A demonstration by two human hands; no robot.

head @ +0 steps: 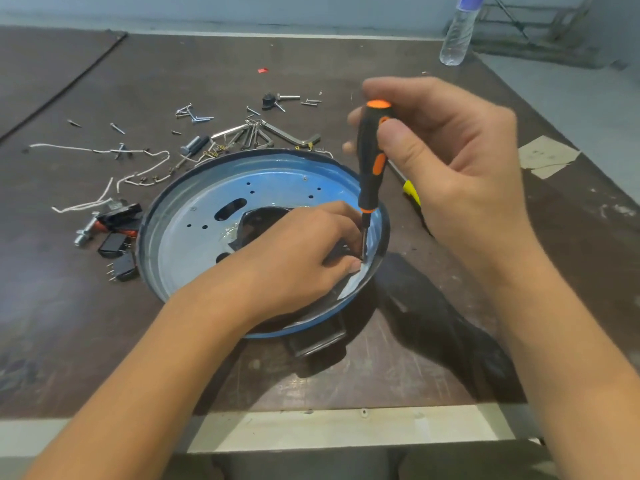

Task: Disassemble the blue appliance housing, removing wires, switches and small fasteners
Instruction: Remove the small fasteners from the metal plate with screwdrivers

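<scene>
At the near edge of the brown table (pixel 381 375), two bare forearms reach in. The blue housing (pixel 194 216) sits near the middle of the table, open side up like a shallow round pan, with a black handle (pixel 317 337) jutting from its near rim. The left hand (pixel 298 261) lies inside it on the right, fingers curled down against the inner wall right at the tool's tip; whether they pinch anything there I cannot tell. The right hand (pixel 450 161) grips a black-and-orange screwdriver (pixel 372 168) by the handle, held nearly upright, its metal tip down at the housing's right inner wall.

Just left of the housing lie black switches (pixel 117 244) and a silver bolt (pixel 85 232). Farther left and back, white wires (pixel 59 147) trail across the table. A yellow-handled tool (pixel 412 192) shows partly under the right hand. Behind the housing rests a bunch of hex keys (pixel 263 133), and beyond them loose screws (pixel 195 116) are scattered. A patch of pale tape (pixel 547 157) is stuck down on the right. Farther still lies a small red scrap (pixel 262 70), and at the far right corner stands a clear water bottle (pixel 455 39).
</scene>
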